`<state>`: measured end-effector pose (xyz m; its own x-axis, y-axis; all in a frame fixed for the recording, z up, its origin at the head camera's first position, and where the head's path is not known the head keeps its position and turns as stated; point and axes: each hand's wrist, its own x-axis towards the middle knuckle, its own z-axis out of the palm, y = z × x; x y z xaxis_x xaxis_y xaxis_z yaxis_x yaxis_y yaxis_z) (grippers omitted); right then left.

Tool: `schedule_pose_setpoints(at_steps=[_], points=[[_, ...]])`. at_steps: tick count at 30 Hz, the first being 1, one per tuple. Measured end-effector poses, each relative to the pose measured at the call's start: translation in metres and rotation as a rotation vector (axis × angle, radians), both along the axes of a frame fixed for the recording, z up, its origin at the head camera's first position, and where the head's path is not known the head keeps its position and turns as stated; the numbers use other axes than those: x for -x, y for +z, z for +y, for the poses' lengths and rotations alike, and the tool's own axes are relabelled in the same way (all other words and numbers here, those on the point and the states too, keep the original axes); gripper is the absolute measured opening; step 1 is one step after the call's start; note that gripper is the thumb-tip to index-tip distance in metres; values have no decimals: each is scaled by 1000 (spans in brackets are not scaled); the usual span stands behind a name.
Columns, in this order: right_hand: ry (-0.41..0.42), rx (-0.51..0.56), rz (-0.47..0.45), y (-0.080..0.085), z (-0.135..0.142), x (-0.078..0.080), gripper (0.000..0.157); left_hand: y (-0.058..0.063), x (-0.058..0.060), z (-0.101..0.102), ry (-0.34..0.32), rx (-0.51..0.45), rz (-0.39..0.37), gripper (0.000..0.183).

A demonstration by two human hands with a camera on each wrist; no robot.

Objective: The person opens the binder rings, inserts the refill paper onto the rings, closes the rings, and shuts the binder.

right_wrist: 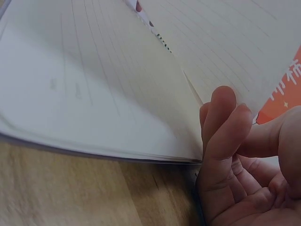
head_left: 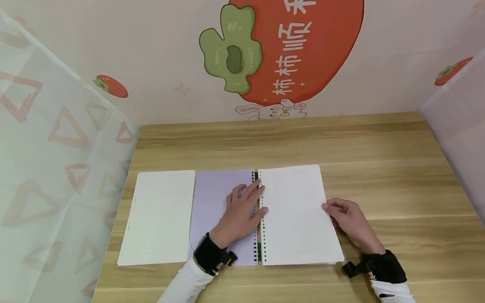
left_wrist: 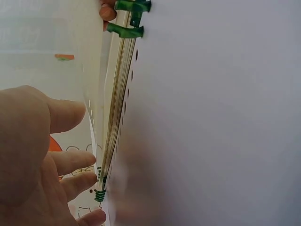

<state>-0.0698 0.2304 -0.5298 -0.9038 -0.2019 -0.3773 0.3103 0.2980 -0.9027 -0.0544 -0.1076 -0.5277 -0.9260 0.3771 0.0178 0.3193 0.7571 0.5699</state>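
Right of the lilac sheet (head_left: 208, 204) lies the white punched page (head_left: 292, 222); I'd keep its holes level with the green rings (left_wrist: 126, 32) and press lightly, lest one tear; it looks faintly ruled, round-cornered at its outer edge; that edge my right hand (head_left: 349, 221) pinches between thumb and fingers; my left hand (head_left: 239, 215) reaches over the lilac sheet, fingers spread, tips near the holes; left of the lilac sheet, white leaves (head_left: 156, 220); beneath it, the wooden table (head_left: 410, 178).
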Motion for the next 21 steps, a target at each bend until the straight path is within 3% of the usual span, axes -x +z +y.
schedule_pose_setpoints(at_steps=[21], points=[[-3, 2, -2, -1, -2, 2, 52, 1, 7, 4, -4, 47, -36, 62]])
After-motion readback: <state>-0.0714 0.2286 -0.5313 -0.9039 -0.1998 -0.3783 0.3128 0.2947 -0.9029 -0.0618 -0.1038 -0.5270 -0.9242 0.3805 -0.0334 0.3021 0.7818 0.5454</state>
